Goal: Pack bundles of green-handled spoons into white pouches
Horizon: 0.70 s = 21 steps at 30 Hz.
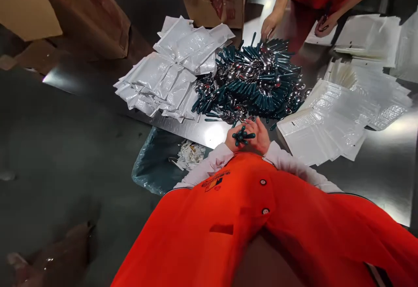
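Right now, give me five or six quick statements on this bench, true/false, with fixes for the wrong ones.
1. The left hand holds a bunch of green-handled utensils, with the right hand close beside it. True.
2. The utensil pile lies between the filled white packets and the flat white sleeves. True.
3. The flat white sleeves are on the person's left. False: they are on the right.
4. A co-worker's hand is at the far side of the utensil pile. True.
5. The plastic-lined bin stands on the table. False: it is below the near edge.
6. The person's own hands are gloved. False: both are bare.
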Each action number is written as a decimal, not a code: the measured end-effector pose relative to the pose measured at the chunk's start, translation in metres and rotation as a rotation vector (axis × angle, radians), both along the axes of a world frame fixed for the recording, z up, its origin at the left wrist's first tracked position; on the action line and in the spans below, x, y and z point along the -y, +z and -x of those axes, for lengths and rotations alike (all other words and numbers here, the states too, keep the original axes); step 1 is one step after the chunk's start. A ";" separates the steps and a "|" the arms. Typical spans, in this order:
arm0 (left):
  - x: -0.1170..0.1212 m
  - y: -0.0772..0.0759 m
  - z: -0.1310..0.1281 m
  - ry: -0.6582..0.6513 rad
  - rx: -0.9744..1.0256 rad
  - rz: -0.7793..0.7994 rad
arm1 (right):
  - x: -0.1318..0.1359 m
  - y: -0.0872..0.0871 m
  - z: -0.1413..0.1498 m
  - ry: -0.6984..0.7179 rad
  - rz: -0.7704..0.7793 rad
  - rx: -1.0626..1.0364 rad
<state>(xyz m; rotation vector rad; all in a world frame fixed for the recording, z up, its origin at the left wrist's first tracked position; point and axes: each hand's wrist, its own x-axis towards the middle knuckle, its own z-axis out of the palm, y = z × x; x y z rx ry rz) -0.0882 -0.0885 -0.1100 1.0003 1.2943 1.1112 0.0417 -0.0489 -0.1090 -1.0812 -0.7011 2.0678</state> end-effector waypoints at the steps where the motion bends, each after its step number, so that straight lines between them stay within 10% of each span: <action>1: 0.004 -0.004 0.005 0.000 -0.079 -0.026 | 0.002 0.000 -0.001 0.011 -0.145 0.025; 7: 0.039 -0.028 0.011 -0.128 -0.363 0.033 | 0.033 0.015 0.008 0.138 -0.807 0.258; 16: 0.066 -0.044 0.005 0.154 -0.337 0.311 | 0.017 -0.009 0.031 0.499 -0.758 0.344; 21: 0.082 -0.052 0.031 0.558 -0.085 0.447 | -0.049 -0.047 0.024 0.593 -0.737 1.129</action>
